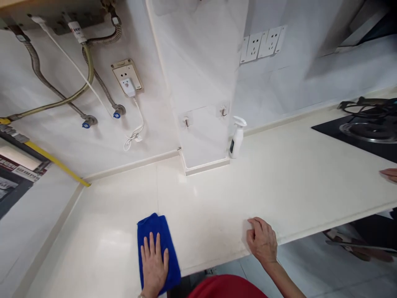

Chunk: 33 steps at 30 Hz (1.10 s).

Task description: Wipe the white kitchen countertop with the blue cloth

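A folded blue cloth [169, 258] lies on the pale countertop [214, 207], near its front edge. My left hand [153, 265] rests flat on top of the cloth, palm down, with the fingers stretched out and slightly apart. Farther right, my right hand [263, 242] leans on the counter by the front edge. Its fingers are curled in and no object shows in them. A white spray bottle [237, 138] stands upright against the wall corner, out of reach of both hands.
At the right are a black cooktop [369, 128] and another person's fingers [389, 174] on the counter. A wall column [204, 136] with two hooks juts out behind. Hoses and a plugged-in socket [127, 76] are at upper left; a yellow pipe [58, 163] meets the counter's left corner.
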Each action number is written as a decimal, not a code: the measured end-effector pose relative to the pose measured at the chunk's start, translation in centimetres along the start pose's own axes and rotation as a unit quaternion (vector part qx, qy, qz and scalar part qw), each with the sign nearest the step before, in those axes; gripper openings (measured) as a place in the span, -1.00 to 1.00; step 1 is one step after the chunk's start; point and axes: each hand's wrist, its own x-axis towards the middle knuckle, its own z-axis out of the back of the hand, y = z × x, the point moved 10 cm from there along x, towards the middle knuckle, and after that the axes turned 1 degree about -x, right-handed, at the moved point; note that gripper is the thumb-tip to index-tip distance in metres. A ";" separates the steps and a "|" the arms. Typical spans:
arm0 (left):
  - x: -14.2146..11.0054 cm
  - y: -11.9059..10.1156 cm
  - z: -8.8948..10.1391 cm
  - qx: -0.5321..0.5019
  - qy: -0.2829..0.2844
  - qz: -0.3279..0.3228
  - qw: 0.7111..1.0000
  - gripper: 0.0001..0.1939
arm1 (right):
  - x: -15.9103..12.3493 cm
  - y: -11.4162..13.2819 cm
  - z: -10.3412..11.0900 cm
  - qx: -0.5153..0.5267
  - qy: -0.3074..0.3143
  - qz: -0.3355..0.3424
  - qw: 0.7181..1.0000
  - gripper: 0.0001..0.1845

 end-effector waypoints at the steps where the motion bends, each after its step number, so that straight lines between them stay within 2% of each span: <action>1: 0.0 -1.2 0.1 -0.003 -0.001 -0.007 1.000 -0.32 | 0.0 0.0 -0.1 0.002 0.001 0.000 1.000 -0.68; 6: 2.5 -7.8 -0.5 -0.022 0.016 -0.084 0.996 -0.26 | 0.0 0.2 -0.1 0.011 -0.005 -0.001 1.000 -0.66; 14: 9.9 -18.3 -2.9 -0.086 0.017 -0.207 0.974 -0.27 | 0.2 0.2 -0.5 0.031 -0.005 -0.015 0.999 -0.66; 20: 13.7 -24.2 -4.1 -0.125 0.009 -0.285 0.950 -0.28 | 0.2 -0.4 -1.1 0.031 -0.008 -0.029 0.999 -0.61; 23: 15.3 -26.6 -5.1 -0.157 0.037 -0.336 0.928 -0.30 | 0.2 -0.5 -1.2 0.013 -0.016 -0.022 1.000 -0.58; 26: 17.6 -29.4 -6.4 -0.196 0.079 -0.398 0.893 -0.31 | 0.3 -0.5 -1.1 0.001 -0.020 -0.005 1.000 -0.55; 30: 22.2 -33.8 -8.3 -0.247 0.127 -0.449 0.849 -0.34 | 0.8 -0.4 -1.0 0.010 -0.002 -0.006 1.000 -0.53; 33: 25.6 -36.9 -9.5 -0.268 0.153 -0.468 0.828 -0.39 | 1.4 -0.4 -0.7 0.027 0.021 -0.027 0.999 -0.52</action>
